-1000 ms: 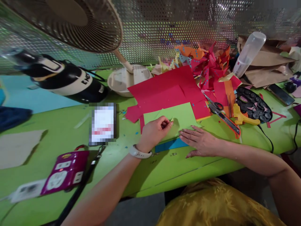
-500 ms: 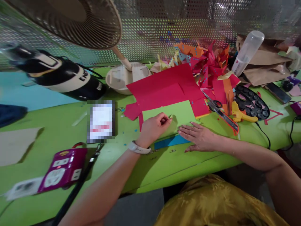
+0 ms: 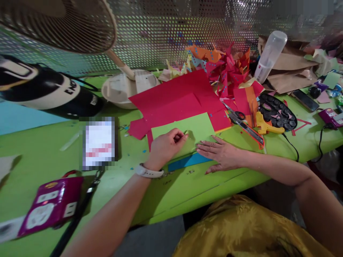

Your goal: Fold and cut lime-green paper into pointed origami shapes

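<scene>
My left hand (image 3: 167, 144), a white watch (image 3: 148, 171) on its wrist, is closed in a pinch over the light green paper (image 3: 198, 121). A small bit of green paper (image 3: 187, 133) shows at its fingertips; whether it is part of the sheet I cannot tell. My right hand (image 3: 218, 153) lies flat and open, fingers stretched across the sheet's near right edge. A blue paper strip (image 3: 184, 162) sticks out under that near edge, between my hands. Behind the green paper lies a large red paper sheet (image 3: 171, 100).
To the right are a box cutter (image 3: 249, 130), scissors (image 3: 238, 114), a yellow glue gun (image 3: 266, 125) and a black palette (image 3: 278, 112). Folded paper pieces (image 3: 230, 71) are heaped behind. On the left stand a fan (image 3: 125, 73), a black bottle (image 3: 50, 89), a phone (image 3: 98, 141) and a purple pouch (image 3: 52, 201).
The whole view has shifted, so things appear farther left. Both hands keep nearly the same pose on the green paper.
</scene>
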